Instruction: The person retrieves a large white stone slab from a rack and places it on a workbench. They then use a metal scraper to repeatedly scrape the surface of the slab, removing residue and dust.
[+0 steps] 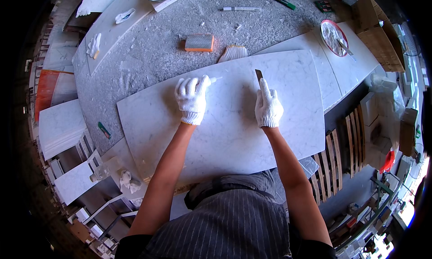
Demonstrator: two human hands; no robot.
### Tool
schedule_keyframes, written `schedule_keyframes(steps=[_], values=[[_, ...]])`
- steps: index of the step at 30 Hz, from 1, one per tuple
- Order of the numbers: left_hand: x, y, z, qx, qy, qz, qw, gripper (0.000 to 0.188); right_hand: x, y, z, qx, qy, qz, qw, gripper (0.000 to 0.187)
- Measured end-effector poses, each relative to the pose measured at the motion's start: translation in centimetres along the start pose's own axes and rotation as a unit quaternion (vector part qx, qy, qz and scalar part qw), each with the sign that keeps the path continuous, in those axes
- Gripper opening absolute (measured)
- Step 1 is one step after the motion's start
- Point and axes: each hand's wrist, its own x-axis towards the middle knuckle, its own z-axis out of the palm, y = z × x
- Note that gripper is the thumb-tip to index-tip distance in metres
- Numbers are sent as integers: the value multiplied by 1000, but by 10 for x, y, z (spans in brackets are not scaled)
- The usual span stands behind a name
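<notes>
A large white, grey-veined stone slab [225,133] lies flat in front of me. My left hand [191,97], in a white knitted glove, is closed over its left part. A small white nozzle [214,79] pokes out beside the index finger, pointing right; the rest of what it belongs to is hidden in the glove. My right hand [269,106], gloved the same way, grips a thin dark scraper blade [258,74] pointing away from me, its index finger stretched along it. The blade's lower end is covered by the fingers.
Beyond the slab, a sanding block [199,43] with orange sides and a glove [234,52] lie on the dusty worktop [157,56]. A red-rimmed bowl [341,28] of white paste stands near a cardboard box [378,38]. Green cutters [282,2] lie farther off. Wooden slats [333,160] are at right.
</notes>
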Motion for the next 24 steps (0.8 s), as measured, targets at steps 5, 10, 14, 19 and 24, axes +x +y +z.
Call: schedule_keyframes(steps=[5, 10, 14, 19, 24], values=[[-1, 0, 1, 6, 2, 2, 1000, 33, 0, -1, 1, -12, -4, 9, 1000, 39], [-2, 1, 1, 8, 5, 5, 1000, 32, 0, -2, 1, -28, -11, 13, 999, 39], [-1, 1, 1, 7, 0, 5, 1000, 31, 0, 0, 3, -11, 2, 6, 1000, 39], [-2, 1, 1, 7, 6, 6, 1000, 31, -1, 2, 3, -6, 2, -1, 1000, 38], [-2, 1, 2, 11, 1, 4, 1000, 32, -1, 0, 1, -4, -6, 8, 1000, 38]])
